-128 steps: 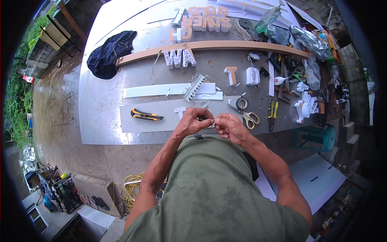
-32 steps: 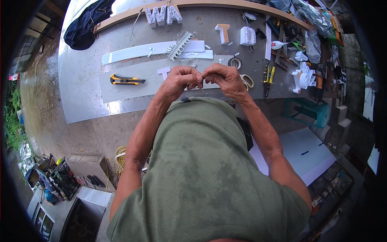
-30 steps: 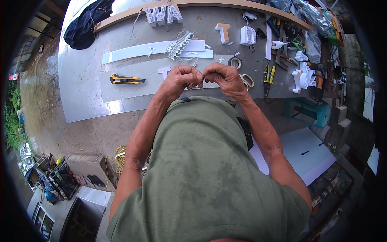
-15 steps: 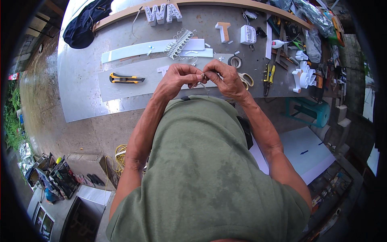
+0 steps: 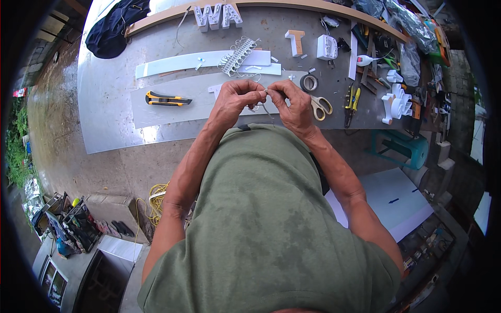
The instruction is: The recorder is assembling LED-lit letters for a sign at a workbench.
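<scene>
Over the near edge of the table, my left hand (image 5: 234,100) and my right hand (image 5: 294,108) meet fingertip to fingertip. Each pinches a thin pale wire (image 5: 267,111), whose loose end dangles below the fingers. Just beyond them lies a strand of small white modules on looped wire (image 5: 238,56), resting across white strips (image 5: 180,64); whether it joins the wire in my hands is unclear. Scissors with cream handles (image 5: 321,108) and a dark tape roll (image 5: 309,82) sit right of my right hand. A yellow-and-black utility knife (image 5: 168,99) lies to the left.
Block letters (image 5: 218,17) stand at the table's far side, near a long wooden strip (image 5: 271,4). Yellow-handled pliers (image 5: 352,104) and white cut-out pieces (image 5: 397,103) lie to the right. A teal stool (image 5: 415,150) stands below the table's right edge. Yellow cord (image 5: 155,203) is coiled at lower left.
The fingertips have shifted slightly, with the pale wire still between them. More of the scissors shows beside my right hand, and the whole view has moved a little.
</scene>
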